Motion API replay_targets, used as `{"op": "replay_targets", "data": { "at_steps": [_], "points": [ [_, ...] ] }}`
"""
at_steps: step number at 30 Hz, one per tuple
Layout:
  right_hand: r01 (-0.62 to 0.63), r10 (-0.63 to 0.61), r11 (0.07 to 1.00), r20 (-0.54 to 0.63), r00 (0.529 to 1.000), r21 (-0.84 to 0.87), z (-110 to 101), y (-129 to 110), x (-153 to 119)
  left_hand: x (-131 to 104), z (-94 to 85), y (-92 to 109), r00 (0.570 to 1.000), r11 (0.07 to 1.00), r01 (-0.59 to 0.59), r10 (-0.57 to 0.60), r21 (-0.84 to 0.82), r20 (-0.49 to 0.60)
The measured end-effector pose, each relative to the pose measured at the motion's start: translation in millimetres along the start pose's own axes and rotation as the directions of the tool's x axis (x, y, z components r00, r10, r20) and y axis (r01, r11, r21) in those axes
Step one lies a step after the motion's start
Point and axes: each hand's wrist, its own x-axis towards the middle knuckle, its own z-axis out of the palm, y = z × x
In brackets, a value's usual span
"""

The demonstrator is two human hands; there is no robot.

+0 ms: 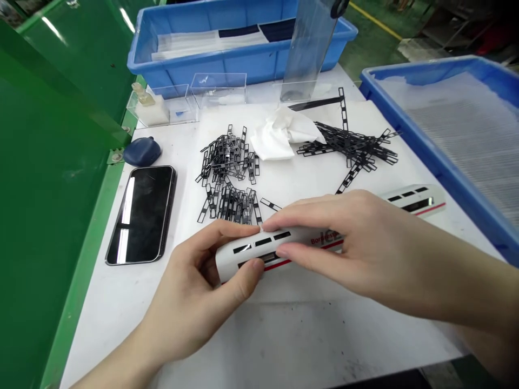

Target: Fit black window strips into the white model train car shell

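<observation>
A long white model train shell (409, 200) with a red stripe and black window slots lies across the white table (284, 335). My left hand (198, 292) grips its left end, thumb on the side and fingers behind. My right hand (357, 243) covers its middle, fingertips pressing by the window slots at the top edge. Whether a small part sits under those fingertips is hidden. Just behind the shell lies a heap of small black window frame pieces (229, 178).
A pile of longer black frame strips (352, 147) and a crumpled white cloth (279, 135) lie further back. A black phone (141, 213) and a dark blue pouch (141, 152) sit left. Clear boxes (194, 97) and two blue bins (243, 59) (446, 162) border the table; a green frame (52, 162) runs left.
</observation>
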Motion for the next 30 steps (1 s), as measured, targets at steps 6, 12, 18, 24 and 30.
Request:
{"op": "replay_targets", "data": {
  "at_steps": [6, 12, 18, 24, 30],
  "points": [
    [0.104, -0.101, 0.984, 0.030, 0.994, -0.145, 1.6, -5.4, 0.9, -2.5, 1.3, 3.1, 1.000, 0.999, -0.018, 0.017, -0.043, -0.020],
    [0.168, -0.166, 0.986, 0.115, 0.979, -0.013, -6.2, 4.6, 4.6, -2.2, 0.5, -0.9, 1.000, 0.999, -0.014, 0.013, -0.034, -0.018],
    [-0.027, 0.018, 0.998, 0.136, 0.991, 0.060, -9.9, 1.7, 13.5, -1.5, -2.0, 1.0, 1.000, 1.000, 0.002, -0.001, -0.029, 0.013],
    [0.128, -0.122, 0.992, 0.167, 0.978, -0.024, -0.4, 2.6, 13.8, -1.0, 2.6, 7.5, 0.996, 0.998, 0.062, -0.060, 0.033, -0.061],
    [0.128, -0.124, 0.992, 0.118, 0.985, -0.024, -2.3, 10.6, 12.0, -0.7, -6.7, 6.7, 0.998, 0.991, -0.027, 0.033, 0.128, -0.047]
  ]
}}
